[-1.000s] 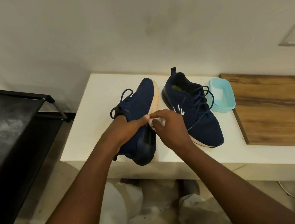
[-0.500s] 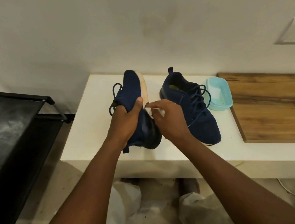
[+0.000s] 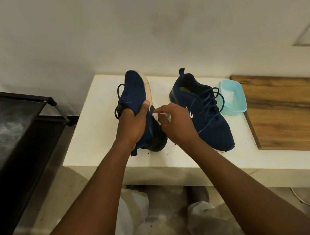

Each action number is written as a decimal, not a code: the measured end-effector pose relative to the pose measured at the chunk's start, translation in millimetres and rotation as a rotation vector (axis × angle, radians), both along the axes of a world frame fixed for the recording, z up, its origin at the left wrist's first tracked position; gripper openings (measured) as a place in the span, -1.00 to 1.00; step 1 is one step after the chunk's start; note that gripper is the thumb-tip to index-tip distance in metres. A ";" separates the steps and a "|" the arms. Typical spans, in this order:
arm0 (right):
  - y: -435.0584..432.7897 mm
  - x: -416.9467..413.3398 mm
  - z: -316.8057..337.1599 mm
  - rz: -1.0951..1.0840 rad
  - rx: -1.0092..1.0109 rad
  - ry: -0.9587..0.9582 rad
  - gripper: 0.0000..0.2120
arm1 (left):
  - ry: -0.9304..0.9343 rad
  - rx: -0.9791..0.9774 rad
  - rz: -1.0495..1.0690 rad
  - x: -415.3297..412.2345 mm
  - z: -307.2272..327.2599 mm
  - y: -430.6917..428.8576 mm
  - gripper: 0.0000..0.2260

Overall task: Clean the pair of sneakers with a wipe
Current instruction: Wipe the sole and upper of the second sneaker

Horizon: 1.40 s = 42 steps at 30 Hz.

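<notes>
Left hand [image 3: 133, 124] clenched round held sneaker [image 3: 134, 88]: toe up, heel down on desk [image 3: 95, 125], just left of 2nd sneaker [image 3: 205, 114]. Right hand [image 3: 178, 122] pinches white wipe [image 3: 160, 116] at its sole, left of 2nd sneaker. Blue tub [image 3: 233, 98] just right of it.

L hand [image 3: 131, 127] grips sneaker [image 3: 134, 89], thumb up | R hand [image 3: 180, 125] pinches wipe [image 3: 158, 118]

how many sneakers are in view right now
2. The held sneaker is tipped up in the left hand at the white table, the right hand holding a wipe against it. The second sneaker stands on the table beside the blue container. None seems hidden.
</notes>
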State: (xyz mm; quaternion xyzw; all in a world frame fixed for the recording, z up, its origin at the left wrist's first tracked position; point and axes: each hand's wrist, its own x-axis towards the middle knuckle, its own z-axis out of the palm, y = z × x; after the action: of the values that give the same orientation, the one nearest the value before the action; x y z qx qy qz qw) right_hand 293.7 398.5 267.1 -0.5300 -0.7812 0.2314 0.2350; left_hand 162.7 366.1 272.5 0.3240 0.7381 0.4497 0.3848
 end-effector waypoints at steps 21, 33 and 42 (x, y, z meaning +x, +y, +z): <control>-11.5 -2.4 8.1 0.129 0.013 0.021 -0.75 | -0.036 -0.020 0.025 -8.5 -8.2 2.8 -0.45; 8.8 -3.5 0.4 -0.001 0.001 0.076 -0.76 | -0.076 -0.027 -0.004 -7.5 -5.5 3.7 -0.45; -30.9 24.2 11.1 0.286 -0.113 0.029 -0.80 | -0.120 -0.036 0.025 -14.9 -13.5 3.5 -0.43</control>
State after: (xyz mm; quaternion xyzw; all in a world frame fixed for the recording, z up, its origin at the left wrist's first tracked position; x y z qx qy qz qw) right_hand 317.9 367.6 278.2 -0.4223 -0.8310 0.3138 0.1807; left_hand 147.8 369.6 259.0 0.2802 0.7258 0.4595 0.4285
